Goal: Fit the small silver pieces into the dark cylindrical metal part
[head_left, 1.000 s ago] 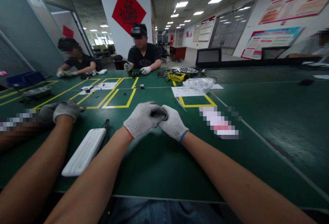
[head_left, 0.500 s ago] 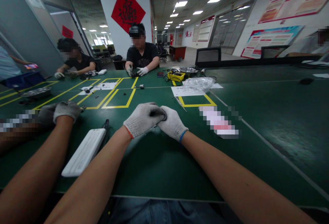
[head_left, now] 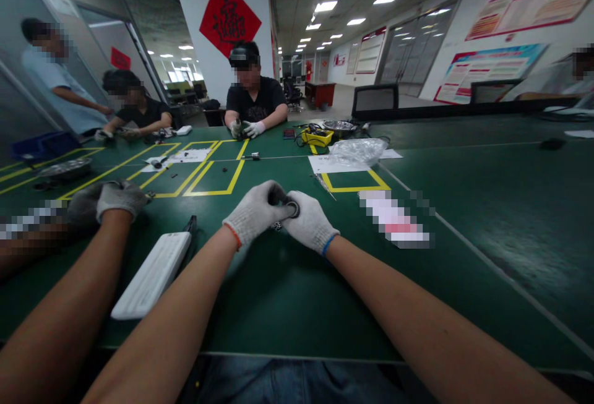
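Note:
My left hand (head_left: 257, 209), in a white knit glove with an orange cuff, is closed at the middle of the green table. My right hand (head_left: 309, 221), gloved alike with a blue cuff, meets it from the right. Between their fingertips is a small round metal part (head_left: 292, 208) with a dark ring-shaped face, gripped from both sides. A shiny metal bit (head_left: 277, 226) peeks out under the left fingers; whether it belongs to the same part I cannot tell. The gloves hide most of what is held.
At left, a co-worker's gloved hands (head_left: 121, 200) work beside a white power-bank-like box (head_left: 153, 274). Tweezers (head_left: 325, 186), a plastic bag (head_left: 359, 152) and a yellow container (head_left: 318, 138) lie ahead. A blurred pink-white item (head_left: 394, 219) is at right. Across the table (head_left: 288, 311) sit other people.
My fingers have shifted around the round part, so its ring face shows more plainly and the left fingers arch higher. At far left, a standing person has leaned into view.

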Demonstrator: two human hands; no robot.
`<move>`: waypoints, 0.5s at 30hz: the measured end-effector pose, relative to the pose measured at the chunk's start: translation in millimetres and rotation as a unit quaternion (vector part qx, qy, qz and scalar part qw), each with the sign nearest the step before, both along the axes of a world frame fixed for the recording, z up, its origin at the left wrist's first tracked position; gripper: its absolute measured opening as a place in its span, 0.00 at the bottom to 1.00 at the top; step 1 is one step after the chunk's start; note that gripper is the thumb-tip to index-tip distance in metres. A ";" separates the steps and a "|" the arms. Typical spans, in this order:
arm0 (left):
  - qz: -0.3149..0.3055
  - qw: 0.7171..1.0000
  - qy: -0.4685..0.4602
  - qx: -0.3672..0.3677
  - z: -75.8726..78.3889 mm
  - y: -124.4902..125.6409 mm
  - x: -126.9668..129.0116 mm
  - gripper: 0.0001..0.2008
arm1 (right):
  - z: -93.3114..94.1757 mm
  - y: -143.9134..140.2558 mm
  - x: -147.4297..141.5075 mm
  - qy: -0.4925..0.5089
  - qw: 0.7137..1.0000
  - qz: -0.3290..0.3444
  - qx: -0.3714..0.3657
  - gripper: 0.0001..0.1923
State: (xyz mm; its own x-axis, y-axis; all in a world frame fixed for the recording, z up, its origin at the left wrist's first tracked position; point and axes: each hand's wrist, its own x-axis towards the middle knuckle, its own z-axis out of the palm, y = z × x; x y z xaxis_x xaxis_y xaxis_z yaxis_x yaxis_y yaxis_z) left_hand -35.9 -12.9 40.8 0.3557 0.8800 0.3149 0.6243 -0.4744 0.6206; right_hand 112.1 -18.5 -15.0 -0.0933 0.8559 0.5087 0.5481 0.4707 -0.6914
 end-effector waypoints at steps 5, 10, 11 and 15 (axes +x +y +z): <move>-0.008 0.995 -0.039 -0.089 -6.0 6.6 2.2 0.12 | -0.6 0.6 1.2 0.010 1.000 -0.013 -0.008 0.08; -0.024 0.994 -0.055 -0.086 -8.7 9.4 1.2 0.12 | 0.1 -0.4 0.8 0.031 0.999 -0.012 -0.017 0.07; -0.036 0.994 -0.064 -0.081 -9.1 10.4 -0.6 0.11 | 0.4 -0.6 0.8 0.048 0.998 -0.015 -0.024 0.07; -0.017 0.999 -0.039 -0.015 -13.7 19.7 -13.2 0.09 | 0.1 1.8 1.8 0.128 0.989 -0.056 -0.042 0.13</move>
State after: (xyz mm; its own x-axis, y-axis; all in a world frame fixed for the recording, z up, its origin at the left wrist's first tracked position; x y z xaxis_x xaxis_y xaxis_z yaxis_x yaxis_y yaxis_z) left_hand -49.1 6.8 27.0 0.3620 0.8770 0.3158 0.5574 -0.4752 0.6808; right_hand 113.9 -16.7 -14.9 0.1265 0.8936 0.4306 0.3952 0.3528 -0.8481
